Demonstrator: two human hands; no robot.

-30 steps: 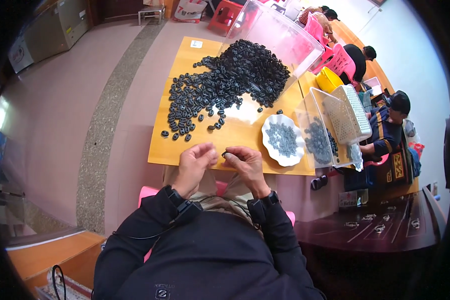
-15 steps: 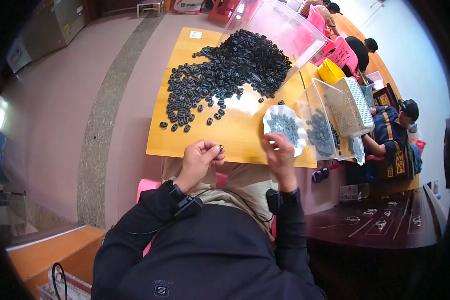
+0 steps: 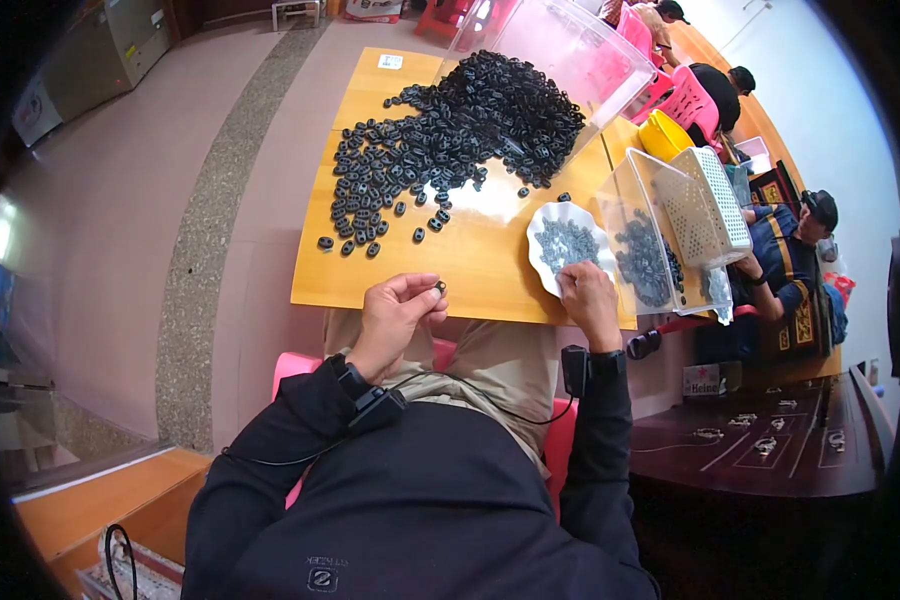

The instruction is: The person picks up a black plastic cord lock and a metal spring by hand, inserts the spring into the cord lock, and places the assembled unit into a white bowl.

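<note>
Between the thumb and fingers of my left hand [image 3: 398,312] is a small black oval piece [image 3: 440,287], held just above the table's near edge. My right hand [image 3: 590,297] reaches to the near rim of a white scalloped dish [image 3: 542,262]. Its fingertips are pinched over the small translucent pieces [image 3: 568,242] in the dish; whether they grip one is hidden. A big heap of black oval pieces with two holes [image 3: 510,110] covers the table's far part, thinning into loose ones [image 3: 370,190] towards me.
A large clear bin [image 3: 610,60] lies behind the heap on the wooden table [image 3: 450,280]. Right of the dish stand a clear box [image 3: 642,265] with pieces inside, a white perforated basket [image 3: 710,205] and a yellow bowl [image 3: 662,135]. Another person [image 3: 795,260] sits at the right.
My right hand has moved right and onto the dish's near side, fingers lowered among the small pieces. My left hand keeps holding the black piece in nearly the same place.
</note>
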